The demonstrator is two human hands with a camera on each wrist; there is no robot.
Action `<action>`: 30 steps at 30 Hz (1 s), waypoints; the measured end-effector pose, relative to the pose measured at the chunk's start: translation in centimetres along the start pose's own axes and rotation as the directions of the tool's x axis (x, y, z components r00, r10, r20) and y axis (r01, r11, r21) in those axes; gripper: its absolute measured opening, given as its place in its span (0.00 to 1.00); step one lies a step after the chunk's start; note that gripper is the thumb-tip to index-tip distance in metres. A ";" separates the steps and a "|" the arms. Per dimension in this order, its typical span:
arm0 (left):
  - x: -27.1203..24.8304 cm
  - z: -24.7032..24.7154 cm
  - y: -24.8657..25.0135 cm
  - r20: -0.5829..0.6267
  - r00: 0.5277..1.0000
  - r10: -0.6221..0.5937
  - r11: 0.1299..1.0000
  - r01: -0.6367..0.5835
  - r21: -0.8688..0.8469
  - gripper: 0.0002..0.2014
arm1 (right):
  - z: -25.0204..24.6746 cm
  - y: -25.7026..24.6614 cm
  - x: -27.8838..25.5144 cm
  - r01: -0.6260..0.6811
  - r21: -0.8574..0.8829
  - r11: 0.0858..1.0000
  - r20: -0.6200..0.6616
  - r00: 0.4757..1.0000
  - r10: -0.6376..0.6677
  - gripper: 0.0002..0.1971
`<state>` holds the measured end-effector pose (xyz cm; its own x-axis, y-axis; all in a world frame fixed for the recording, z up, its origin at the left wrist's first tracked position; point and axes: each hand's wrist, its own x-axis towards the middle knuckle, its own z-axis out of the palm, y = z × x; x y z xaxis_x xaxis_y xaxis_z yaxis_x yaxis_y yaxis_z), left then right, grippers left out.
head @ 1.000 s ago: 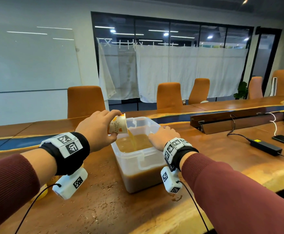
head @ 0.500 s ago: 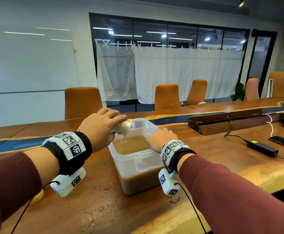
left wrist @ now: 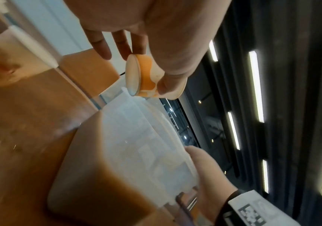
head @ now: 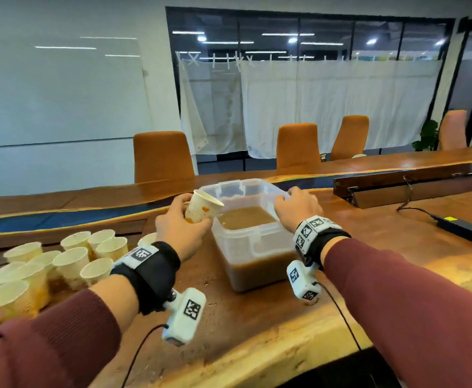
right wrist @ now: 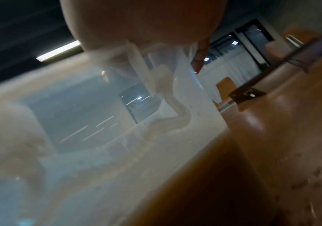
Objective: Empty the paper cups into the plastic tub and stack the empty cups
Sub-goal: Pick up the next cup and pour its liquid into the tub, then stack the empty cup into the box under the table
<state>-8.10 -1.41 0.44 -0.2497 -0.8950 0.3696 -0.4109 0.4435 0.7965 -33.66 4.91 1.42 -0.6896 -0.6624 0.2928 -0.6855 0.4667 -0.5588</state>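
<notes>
Evenly lit indoor scene from the head view, bright and fairly sharp. Strip ceiling lights reflect as white streaks in the dark far windows and on the whiteboard at far left. The glossy table carries soft sheen near the right edge. Straight lines bow toward the frame edges from the wide lens. The left wrist view is dimmer and soft, with the left hand very close and blurred and the light strips overexposed. The right wrist view is the haziest: everything is out of focus, seen partly through the translucent tub wall, with dark corners.
</notes>
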 end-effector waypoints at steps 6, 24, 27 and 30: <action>-5.2 0.2 -0.4 -0.025 0.974 -0.224 0.886 0.193 -0.421 0.30 | -0.8 0.5 -3.0 -0.137 0.343 0.929 0.140 0.986 0.094 0.34; -27.7 3.1 -6.1 0.242 0.847 -0.473 0.643 0.520 -0.562 0.17 | 4.3 5.1 -28.2 -0.680 0.676 0.283 0.716 0.697 -0.034 0.16; -30.9 3.1 -8.1 0.286 0.815 -0.504 0.663 0.577 -0.477 0.19 | 5.1 6.8 -31.3 -0.674 0.649 0.354 0.730 0.682 -0.042 0.18; -33.7 3.4 -10.4 0.295 0.801 -0.520 0.693 0.598 -0.402 0.24 | 6.1 8.1 -34.2 -0.647 0.601 0.468 0.747 0.664 -0.042 0.18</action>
<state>1.57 24.25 -21.97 -0.2449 -0.9342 -0.2595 -0.0819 -0.2468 0.9656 -14.25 27.76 -17.88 -0.2542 -0.8970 -0.3617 0.2659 0.2948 -0.9178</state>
